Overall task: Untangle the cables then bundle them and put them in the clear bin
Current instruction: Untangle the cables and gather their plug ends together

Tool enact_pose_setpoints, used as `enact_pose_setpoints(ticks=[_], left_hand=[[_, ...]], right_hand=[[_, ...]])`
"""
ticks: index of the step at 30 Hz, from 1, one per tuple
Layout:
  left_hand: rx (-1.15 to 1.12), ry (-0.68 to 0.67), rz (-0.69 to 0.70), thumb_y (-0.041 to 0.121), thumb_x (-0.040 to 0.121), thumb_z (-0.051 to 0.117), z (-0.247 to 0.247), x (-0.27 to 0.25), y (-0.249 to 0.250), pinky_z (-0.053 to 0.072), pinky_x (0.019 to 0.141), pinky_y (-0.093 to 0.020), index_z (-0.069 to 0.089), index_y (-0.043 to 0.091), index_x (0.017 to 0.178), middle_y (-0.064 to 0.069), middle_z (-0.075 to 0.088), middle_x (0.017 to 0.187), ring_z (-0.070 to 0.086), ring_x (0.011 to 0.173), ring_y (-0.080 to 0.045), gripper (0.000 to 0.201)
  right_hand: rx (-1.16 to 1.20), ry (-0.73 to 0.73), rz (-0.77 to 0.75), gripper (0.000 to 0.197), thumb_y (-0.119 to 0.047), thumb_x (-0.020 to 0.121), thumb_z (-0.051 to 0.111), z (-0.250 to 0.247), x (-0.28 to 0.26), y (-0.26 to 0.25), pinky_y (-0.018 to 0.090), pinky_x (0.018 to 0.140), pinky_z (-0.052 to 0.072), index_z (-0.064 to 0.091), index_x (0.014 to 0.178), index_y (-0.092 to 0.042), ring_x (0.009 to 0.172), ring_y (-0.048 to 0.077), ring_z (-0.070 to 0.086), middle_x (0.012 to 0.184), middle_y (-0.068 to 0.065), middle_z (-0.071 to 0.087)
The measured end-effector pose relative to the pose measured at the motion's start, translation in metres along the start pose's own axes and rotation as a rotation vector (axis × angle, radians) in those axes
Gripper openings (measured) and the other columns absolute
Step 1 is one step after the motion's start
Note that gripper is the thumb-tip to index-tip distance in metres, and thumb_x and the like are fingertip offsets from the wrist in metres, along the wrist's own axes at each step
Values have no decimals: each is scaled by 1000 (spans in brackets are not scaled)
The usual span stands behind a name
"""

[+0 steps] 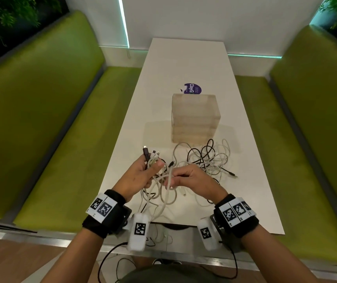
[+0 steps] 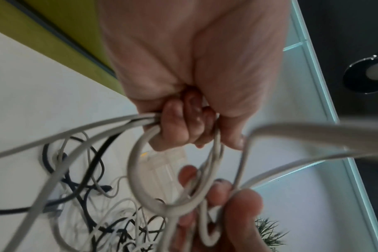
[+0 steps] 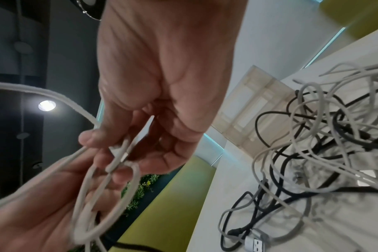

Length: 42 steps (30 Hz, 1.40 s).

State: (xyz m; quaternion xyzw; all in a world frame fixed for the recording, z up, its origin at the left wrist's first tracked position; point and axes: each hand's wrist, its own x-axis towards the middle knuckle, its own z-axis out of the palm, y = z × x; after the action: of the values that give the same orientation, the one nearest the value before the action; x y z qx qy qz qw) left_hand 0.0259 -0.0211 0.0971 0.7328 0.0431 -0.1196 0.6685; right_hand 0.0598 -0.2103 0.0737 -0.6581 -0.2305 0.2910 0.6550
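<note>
Lower centre of the head view: left hand [image 1: 141, 176] gripped a sheaf of cable ends, plugs fanned upward, likely to keep freed ends sorted. Right hand [image 1: 190, 179] pinched a white cable loop [image 1: 168, 181], apparently working it out. Beyond, mid-frame, the tangled cables [image 1: 206, 158] lay on the table [image 1: 184, 64]. Just behind them stood the clear bin [image 1: 195, 117], no cables visible inside.

The head camera looks forward and down on the white bench [image 1: 188, 64] from above the fingers. Each wrist camera sits very near its own palm and faces along the fingers [image 2: 175, 126]. All three views share the cable tangle [image 1: 208, 160] beyond the fingers.
</note>
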Motion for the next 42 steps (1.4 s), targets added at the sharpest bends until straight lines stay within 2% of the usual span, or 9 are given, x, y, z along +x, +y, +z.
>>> enact_pose_setpoints(ticks=[2,5,10,15,21,28,31,38,42], left_hand=[[-31,16,-18,43,83,57,-4,-1,-2,27,44,-19,53,14,99,10,35,57,26,48,-7,33],[-154,96,-27,48,79,55,-15,-2,-3,22,44,-21,51,7,106,11,31,55,24,48,-7,49],[-278,189,3,27,97,48,-42,-3,3,21,44,-19,54,11,95,11,29,54,22,47,-6,18],[-311,164,64,22,101,41,-46,-5,6,20,45,-20,54,12,85,8,27,56,21,49,-8,23],[-320,118,68,22,102,38,-40,-7,6,21,46,-20,51,11,82,8,29,55,21,48,-8,26],[-376,129,85,23,102,38,-49,-4,6,20,44,-20,50,12,81,9,29,53,23,44,-6,27],[-389,123,91,23,102,37,-49,-4,6,19,44,-20,50,12,80,9,29,53,22,43,-5,27],[-429,86,105,22,102,36,-44,-3,7,19,44,-20,49,11,80,9,29,53,22,42,-4,28],[-426,63,111,23,101,37,-41,-1,7,18,47,-21,49,11,80,8,33,53,23,43,-5,27]], right_hand=[[4,-10,0,10,-3,85,65,0,-4,-3,22,75,51,73,87,-9,82,11,67,88,5,72],[-95,-64,41,8,-3,85,66,-5,-7,-5,18,73,48,72,89,-6,77,3,65,80,-7,71],[-635,-282,238,12,-26,77,76,-10,-12,22,25,74,42,76,85,-17,79,4,58,89,-5,69],[-930,-523,302,23,-33,77,74,18,-21,51,34,73,43,73,83,-10,86,17,54,90,-4,55],[-930,-663,431,55,-44,83,67,41,-27,69,29,90,37,60,126,-11,116,20,47,141,1,44],[-665,-547,421,39,-41,75,75,29,-32,61,37,104,38,65,111,-28,125,15,43,141,-2,45],[-620,-391,408,28,-46,82,66,19,-30,59,36,98,44,68,101,-26,114,13,55,126,-1,60],[-921,246,450,19,-28,87,64,-5,-1,85,28,66,41,54,95,-13,79,17,54,97,3,58],[-1084,228,436,22,-17,89,54,-1,9,95,35,76,45,53,109,-7,96,30,58,111,12,59]])
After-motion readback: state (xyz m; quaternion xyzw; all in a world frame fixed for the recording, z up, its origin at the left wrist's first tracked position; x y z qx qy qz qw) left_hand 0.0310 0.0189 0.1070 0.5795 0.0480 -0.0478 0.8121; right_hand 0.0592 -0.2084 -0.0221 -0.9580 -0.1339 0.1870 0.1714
